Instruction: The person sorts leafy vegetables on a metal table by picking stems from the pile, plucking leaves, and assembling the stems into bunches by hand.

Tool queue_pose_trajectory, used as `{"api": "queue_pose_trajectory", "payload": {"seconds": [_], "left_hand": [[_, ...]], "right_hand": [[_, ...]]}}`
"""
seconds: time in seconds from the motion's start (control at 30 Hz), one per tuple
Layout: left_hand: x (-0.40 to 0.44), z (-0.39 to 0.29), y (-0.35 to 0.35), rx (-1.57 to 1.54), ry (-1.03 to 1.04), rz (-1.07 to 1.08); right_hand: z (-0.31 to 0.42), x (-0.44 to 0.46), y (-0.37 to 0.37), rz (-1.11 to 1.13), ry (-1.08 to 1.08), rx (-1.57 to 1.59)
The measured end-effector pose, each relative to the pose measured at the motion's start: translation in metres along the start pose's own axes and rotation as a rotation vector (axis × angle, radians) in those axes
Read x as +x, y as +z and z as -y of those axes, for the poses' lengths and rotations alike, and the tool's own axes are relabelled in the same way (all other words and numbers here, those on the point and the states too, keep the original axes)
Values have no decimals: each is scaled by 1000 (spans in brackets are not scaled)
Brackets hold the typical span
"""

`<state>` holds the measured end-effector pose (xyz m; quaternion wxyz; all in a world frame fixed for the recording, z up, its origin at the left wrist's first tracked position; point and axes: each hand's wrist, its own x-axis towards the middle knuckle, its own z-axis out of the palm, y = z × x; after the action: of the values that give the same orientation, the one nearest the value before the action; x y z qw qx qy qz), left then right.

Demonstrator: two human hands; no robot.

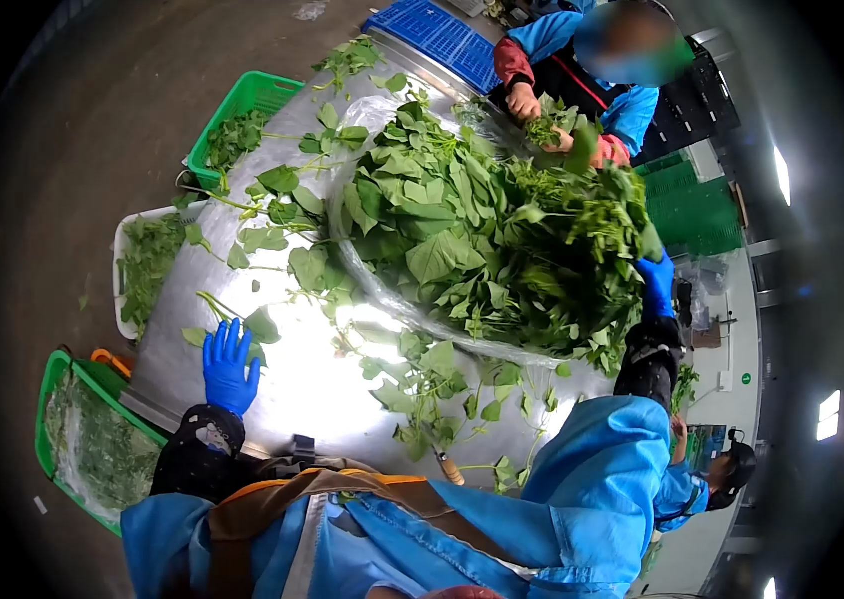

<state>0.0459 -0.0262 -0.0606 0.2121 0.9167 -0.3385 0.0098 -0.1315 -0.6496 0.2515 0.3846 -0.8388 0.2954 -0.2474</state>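
My left hand (230,371), in a blue glove, lies with fingers spread on the metal table (317,419), beside a few loose leafy stems (260,325). Out to the right, my right hand (656,283), also blue-gloved, touches the right edge of a big heap of green leaves (442,215); its fingers are largely hidden by the leaves, so its grip cannot be made out. Clear plastic (382,292) rings the heap. A knife with a wooden handle (451,469) rests near the table's front edge, among scattered stems.
Green crates (287,92) (50,399) and a white crate (120,262) with leaves stand along the left. A blue crate (432,35) is at the far edge. A co-worker (542,45) handles leaves across the table; another person (682,491) is at the right.
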Motion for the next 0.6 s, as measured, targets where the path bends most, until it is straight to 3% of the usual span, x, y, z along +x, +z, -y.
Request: {"api": "queue_pose_trajectory", "payload": {"seconds": [0.13, 0.27, 0.43, 0.6], "left_hand": [[1, -3, -1, -5, -1, 5], [0, -2, 3, 17, 8, 5], [-1, -3, 2, 27, 16, 3], [0, -3, 0, 32, 23, -13]], "right_hand": [[-15, -13, -44, -85, -184, 87], [-75, -8, -95, -307, 113, 468], [-71, -5, -90, -392, 207, 569], [-70, -43, -79, -334, 251, 581]]}}
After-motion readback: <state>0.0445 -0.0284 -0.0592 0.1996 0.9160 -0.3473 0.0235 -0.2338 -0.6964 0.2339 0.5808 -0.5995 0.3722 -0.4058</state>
